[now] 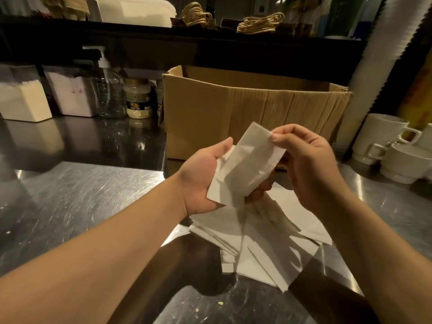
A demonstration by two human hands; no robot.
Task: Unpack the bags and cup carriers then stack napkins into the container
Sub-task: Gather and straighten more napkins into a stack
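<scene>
The right hand point(306, 164) pinches the upper corner of a folded white napkin point(251, 162) between thumb and curled forefinger, back of the hand toward the camera, wrist bent slightly inward. The left hand point(203, 176) lies palm-up beneath the napkin's lower end, cradling a small bundle of napkins with its fingers curled up around their underside and its thumb stretched along the near edge. The held napkin tilts from lower left to upper right between the two hands. Both bare forearms reach in from the bottom corners of the view and meet above the steel counter point(77, 195).

Directly below the hands, a loose pile of napkins point(257, 244) is spread in a fan on the counter, some overlapping at angles. Just behind the hands stands an open cardboard box point(245, 106), its flaps up. To the right of the box are stacked white ceramic cups point(385, 141), and a tall column of paper cups point(374, 66) rises beside them. At the left rear of the counter stand two clear containers point(23, 99) with pale contents, a pump bottle point(108, 90) and a lidded jar point(139, 98). On the dark shelf point(140, 29) above lie bundles of twine-handled items point(259, 23).
</scene>
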